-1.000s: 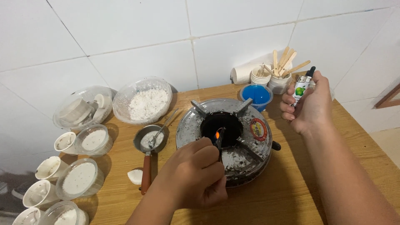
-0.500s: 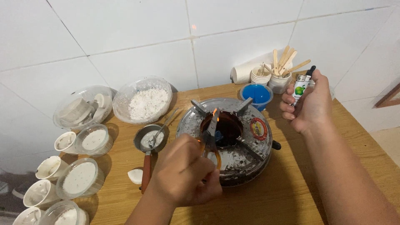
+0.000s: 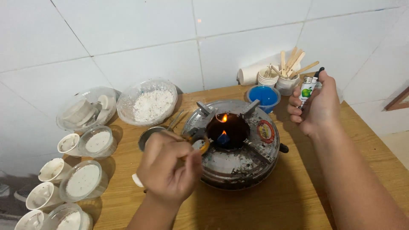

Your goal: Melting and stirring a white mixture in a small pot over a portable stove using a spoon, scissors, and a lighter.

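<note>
- Centre blocked: round metal stove [image 3: 238, 162] w/ flame in its well, raised prongs around the opening.
- My left hand [image 3: 168, 168] sits at stove's left edge w/ scissors [image 3: 200, 142], covering the small ladle pan [image 3: 147, 138].
- Left side crowded: bowl of white powder [image 3: 147, 102], lidded tubs [image 3: 83, 181], paper cups [image 3: 42, 196] – no lane through.
- Back right tight: blue tub [image 3: 264, 96], cup of wooden sticks [image 3: 287, 83], my right hand [image 3: 317, 106] w/ lighter [image 3: 306, 91].
- Free room: bare table [image 3: 298, 196] in front & right of stove.

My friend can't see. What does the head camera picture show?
A left hand holds scissors beside a round metal stove with small flames in its middle. The right hand grips a lighter. Bowls of white powder sit alongside.
</note>
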